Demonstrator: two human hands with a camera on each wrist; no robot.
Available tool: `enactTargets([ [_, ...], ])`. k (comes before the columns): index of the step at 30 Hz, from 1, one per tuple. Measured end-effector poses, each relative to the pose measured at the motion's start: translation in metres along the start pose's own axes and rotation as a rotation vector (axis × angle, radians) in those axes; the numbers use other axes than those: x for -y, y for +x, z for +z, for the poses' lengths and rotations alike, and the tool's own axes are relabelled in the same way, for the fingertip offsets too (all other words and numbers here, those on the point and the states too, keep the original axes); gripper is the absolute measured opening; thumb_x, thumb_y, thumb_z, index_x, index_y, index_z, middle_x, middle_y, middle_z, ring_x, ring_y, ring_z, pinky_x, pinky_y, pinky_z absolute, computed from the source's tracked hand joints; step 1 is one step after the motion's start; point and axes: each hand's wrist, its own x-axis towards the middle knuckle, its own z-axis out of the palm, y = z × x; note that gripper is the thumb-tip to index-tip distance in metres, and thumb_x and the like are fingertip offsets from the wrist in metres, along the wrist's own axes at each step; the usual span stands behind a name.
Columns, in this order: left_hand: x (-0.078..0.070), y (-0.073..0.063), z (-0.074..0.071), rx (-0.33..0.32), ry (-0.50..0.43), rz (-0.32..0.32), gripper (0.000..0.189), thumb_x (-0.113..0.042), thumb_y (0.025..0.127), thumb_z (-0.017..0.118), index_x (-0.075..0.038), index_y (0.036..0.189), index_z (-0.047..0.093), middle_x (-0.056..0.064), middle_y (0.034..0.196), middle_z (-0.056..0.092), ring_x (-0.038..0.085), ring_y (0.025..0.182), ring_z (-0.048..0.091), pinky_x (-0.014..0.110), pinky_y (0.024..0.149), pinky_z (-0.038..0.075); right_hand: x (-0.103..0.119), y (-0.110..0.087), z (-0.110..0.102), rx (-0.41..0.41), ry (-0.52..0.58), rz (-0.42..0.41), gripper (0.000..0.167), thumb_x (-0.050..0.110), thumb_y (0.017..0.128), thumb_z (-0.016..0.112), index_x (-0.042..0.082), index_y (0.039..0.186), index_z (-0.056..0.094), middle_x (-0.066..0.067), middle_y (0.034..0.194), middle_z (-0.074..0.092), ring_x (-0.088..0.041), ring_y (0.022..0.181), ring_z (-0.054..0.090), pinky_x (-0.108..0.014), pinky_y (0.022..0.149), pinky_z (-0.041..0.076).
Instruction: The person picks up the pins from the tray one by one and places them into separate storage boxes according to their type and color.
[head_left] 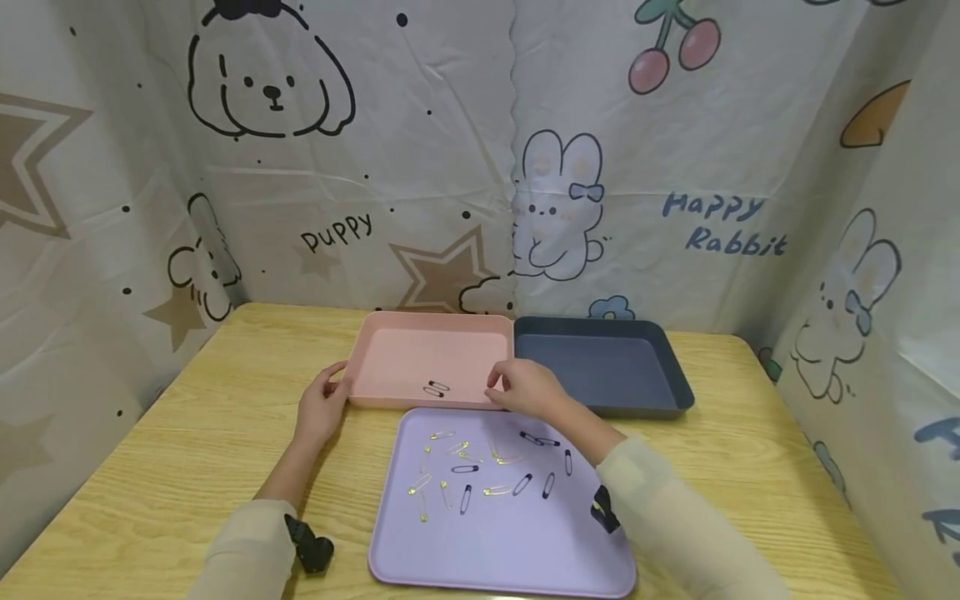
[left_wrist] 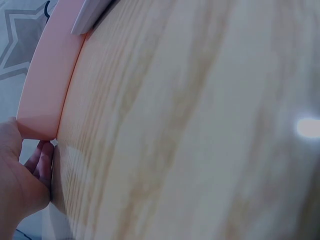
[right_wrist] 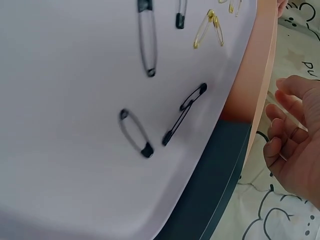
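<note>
My left hand [head_left: 321, 408] rests against the left side of the pink tray [head_left: 431, 346], its fingertips right at the wall. In the left wrist view the thumb is up by the rim and the other fingers are lower, near the tabletop. Two black safety pins [head_left: 435, 388] lie inside this tray. Over its front right corner hovers my right hand [head_left: 528, 387], fingers loosely bent and thumb apart; no pin shows between thumb and forefinger. On the lilac tray [head_left: 502, 550] in front, several gold safety pins [head_left: 497, 491] and several black safety pins [head_left: 522, 484] lie scattered.
A dark blue tray [head_left: 600, 358] stands to the right of the pink one, side by side. All three trays are on a wood-grain table [head_left: 187, 450]. A printed curtain [head_left: 442, 108] hangs behind and at both sides. Each wrist carries a small black camera [head_left: 309, 546].
</note>
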Motion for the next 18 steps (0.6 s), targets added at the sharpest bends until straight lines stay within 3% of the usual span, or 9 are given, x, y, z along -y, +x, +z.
enactTargets([
  [8, 0.0, 0.002, 0.0, 0.0, 0.011, -0.003, 0.046, -0.037, 0.098, 0.042, -0.017, 0.14, 0.043, 0.014, 0.107, 0.056, 0.014, 0.083, 0.05, 0.024, 0.068, 0.042, -0.015, -0.017, -0.003, -0.028, 0.037, -0.029, 0.009, 0.025, 0.084, 0.066, 0.016, 0.086, 0.066, 0.005, 0.064, 0.053, -0.009, 0.057, 0.045, -0.024, 0.053, 0.036],
  [18, -0.002, 0.001, 0.0, -0.017, 0.015, 0.001, 0.045, -0.036, 0.098, 0.043, -0.016, 0.138, 0.045, 0.014, 0.104, 0.057, 0.013, 0.082, 0.049, 0.023, 0.069, 0.042, -0.029, -0.037, -0.006, -0.058, 0.033, -0.005, 0.012, 0.029, 0.085, 0.066, 0.017, 0.086, 0.068, 0.006, 0.064, 0.05, -0.008, 0.057, 0.043, -0.024, 0.053, 0.033],
])
